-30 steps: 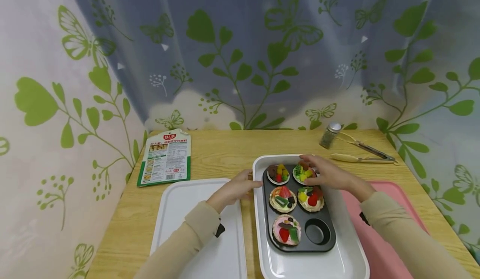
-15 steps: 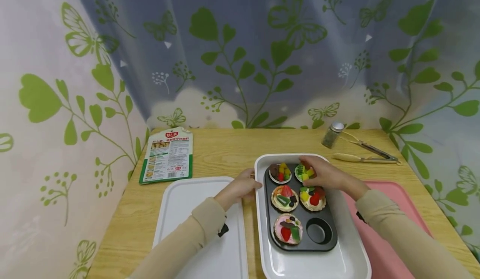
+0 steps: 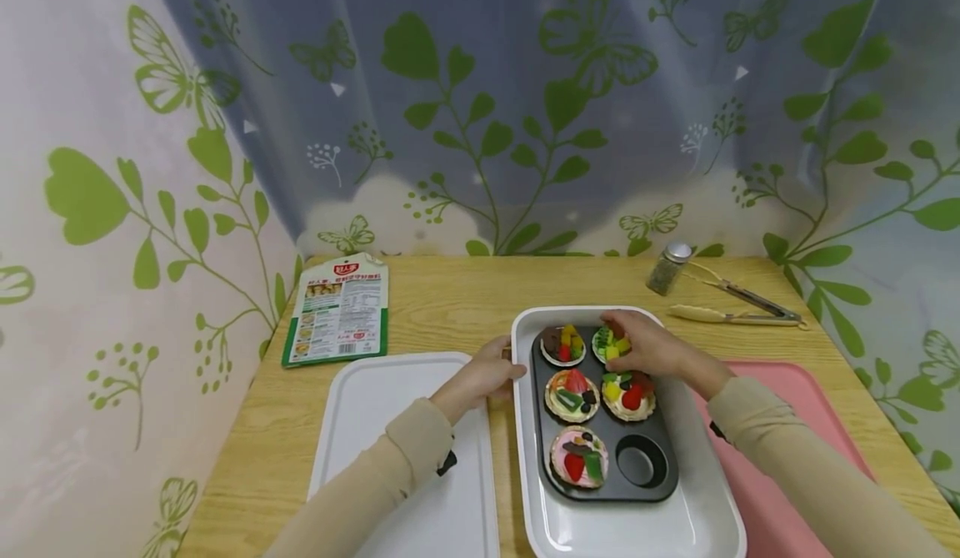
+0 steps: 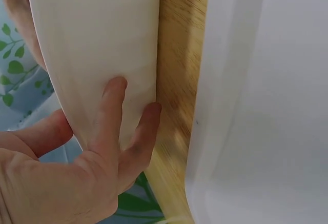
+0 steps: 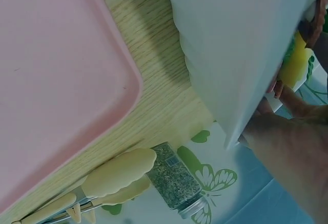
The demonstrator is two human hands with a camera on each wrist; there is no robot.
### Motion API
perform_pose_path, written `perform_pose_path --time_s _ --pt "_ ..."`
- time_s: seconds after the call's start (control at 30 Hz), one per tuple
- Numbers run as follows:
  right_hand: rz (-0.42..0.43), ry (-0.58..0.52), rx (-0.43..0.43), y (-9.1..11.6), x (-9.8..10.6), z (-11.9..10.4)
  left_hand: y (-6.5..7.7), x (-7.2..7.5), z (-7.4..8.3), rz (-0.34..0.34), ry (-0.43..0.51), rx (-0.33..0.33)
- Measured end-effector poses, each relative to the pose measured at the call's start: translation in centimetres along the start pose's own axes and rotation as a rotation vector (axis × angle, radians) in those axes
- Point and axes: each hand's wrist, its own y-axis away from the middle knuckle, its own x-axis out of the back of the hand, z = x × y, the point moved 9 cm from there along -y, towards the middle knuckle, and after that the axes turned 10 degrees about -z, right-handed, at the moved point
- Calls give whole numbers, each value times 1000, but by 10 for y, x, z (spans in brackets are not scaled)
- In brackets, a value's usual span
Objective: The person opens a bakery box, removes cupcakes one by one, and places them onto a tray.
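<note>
My left hand grips the left rim of a deep white tray, thumb over the edge and fingers along the outer wall. Inside the tray lies a dark muffin tin holding several fruit-topped tarts. At its back right cup, my right hand pinches a tart with green and yellow pieces on top, partly hidden by the hand. Close below that hand sits a tart with red and yellow fruit. The tin's front right cup shows its dark inside.
Left of the deep tray lies a flat white tray, with a seasoning packet behind it. A pink tray is partly under the right arm. A shaker and tongs are at the back right.
My right hand's fingers have closed in on the back right tart. The left hand keeps its place at the tray's rim. The whole view has shifted slightly.
</note>
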Motion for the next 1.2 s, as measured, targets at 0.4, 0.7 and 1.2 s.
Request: perform_pose_path --time_s 0.4,0.7,1.2 --pt "-5 -44 -156 0 -2 15 0 -2 1 -35 -75 -18" --pt "51 -86 -117 3 6 10 -2 0 -1 -32 -57 -13" --pt "314 -268 -134 43 64 6 -1 -1 0 -45 -60 -24"
